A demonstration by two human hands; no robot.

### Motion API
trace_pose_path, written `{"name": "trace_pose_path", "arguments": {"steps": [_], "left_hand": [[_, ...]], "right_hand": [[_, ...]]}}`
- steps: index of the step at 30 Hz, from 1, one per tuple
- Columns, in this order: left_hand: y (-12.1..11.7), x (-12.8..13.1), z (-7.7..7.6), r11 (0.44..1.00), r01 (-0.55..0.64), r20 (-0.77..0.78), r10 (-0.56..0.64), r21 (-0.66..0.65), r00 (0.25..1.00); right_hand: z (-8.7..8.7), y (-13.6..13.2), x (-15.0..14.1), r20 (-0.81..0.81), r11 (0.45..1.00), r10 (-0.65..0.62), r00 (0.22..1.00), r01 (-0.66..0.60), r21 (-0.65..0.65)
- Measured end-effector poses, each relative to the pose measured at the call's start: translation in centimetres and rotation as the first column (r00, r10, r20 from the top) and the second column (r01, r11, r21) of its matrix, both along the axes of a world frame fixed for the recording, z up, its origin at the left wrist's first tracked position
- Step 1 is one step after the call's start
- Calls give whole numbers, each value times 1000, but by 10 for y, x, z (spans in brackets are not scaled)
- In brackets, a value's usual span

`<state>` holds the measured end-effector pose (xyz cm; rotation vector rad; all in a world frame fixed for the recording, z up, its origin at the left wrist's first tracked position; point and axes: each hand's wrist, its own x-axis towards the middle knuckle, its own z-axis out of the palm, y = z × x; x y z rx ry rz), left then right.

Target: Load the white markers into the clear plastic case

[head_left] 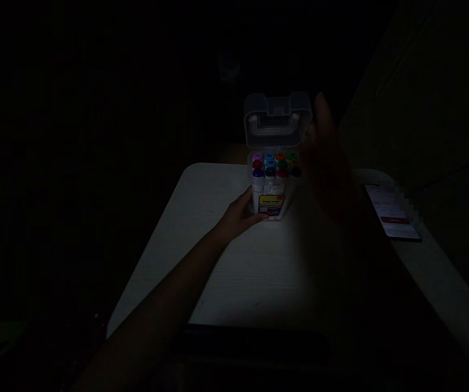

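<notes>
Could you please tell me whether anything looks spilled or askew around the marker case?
Nothing stands out: the marker case is upright, lid open, its markers in neat rows. Much else is too dark to judge.

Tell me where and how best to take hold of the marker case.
Probably low on the marker case, from the left, thumb in front: its boxy body stands upright. The left grip holds it there; the open lid rises above, beside the right grip.

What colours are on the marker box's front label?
The label is mainly yellow above and dark below, best seen in the head view.
</notes>
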<state>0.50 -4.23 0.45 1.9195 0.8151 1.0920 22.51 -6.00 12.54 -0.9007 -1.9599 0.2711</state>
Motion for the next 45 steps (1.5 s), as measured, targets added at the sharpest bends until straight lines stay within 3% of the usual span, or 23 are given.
{"name": "trace_pose_path", "arguments": {"steps": [5,11,14,18,23,27,30,34,41,45], "left_hand": [[0,0,1,1000,11,-23,-11,15,1000],[1,-1,2,999,22,-22,-21,25,1000],[-1,0,6,1000,25,-17,-25,10,1000],[-3,1,8,1000,24,-17,-24,-3,1000],[-2,1,3,1000,3,-15,-3,-7,1000],[-2,1,4,1000,2,-32,-1,9,999],[-3,1,7,1000,5,-44,-5,-4,999],[-4,1,9,1000,9,-35,-10,-5,999],[-5,1,9,999,19,-6,-19,-33,1000],[-4,1,7,999,23,2,-23,-22,1000]], "right_hand": [[19,-26,-2,4,997,-72,997,72,13],[7,-14,4,-56,990,-51,997,58,126],[2,-8,3,-90,972,-96,991,112,206],[5,-11,1,-99,977,-135,986,149,156],[16,-20,-1,-114,953,-200,973,220,207],[22,-24,1,-20,959,-202,979,202,197],[24,-25,3,-53,955,-171,984,178,236],[20,-22,2,-4,955,-134,991,131,268],[9,-16,0,-4,944,-168,986,162,288],[13,-15,3,113,967,-120,986,90,237]]}}
